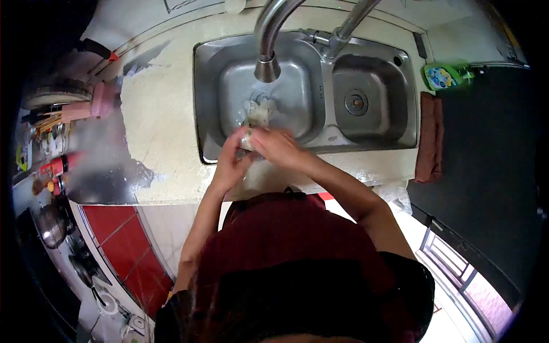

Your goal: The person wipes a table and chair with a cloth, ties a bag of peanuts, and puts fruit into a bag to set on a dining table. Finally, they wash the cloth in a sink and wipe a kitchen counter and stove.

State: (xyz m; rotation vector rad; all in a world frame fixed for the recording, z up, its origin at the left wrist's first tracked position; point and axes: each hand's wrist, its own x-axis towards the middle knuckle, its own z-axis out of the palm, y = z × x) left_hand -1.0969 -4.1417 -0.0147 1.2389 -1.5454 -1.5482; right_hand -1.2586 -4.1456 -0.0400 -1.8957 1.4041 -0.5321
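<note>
My left hand (230,166) and my right hand (277,147) meet over the front edge of the large sink basin (204,108). Between their fingers is a small pale, roundish item (246,140); its kind is too blurred to make out. Both hands are closed around it, the left from the left side and the right from above. Just beyond the fingers, whitish scraps (260,113) lie near the drain of this basin. A metal faucet (267,68) hangs over them.
A smaller basin (374,123) adjoins on the right. Past it are a folded brown cloth (430,137) and a green bottle (448,76). At the left stand a pink holder (102,102) with utensils and a red-capped bottle (54,166). The pale counter (157,103) surrounds the sink.
</note>
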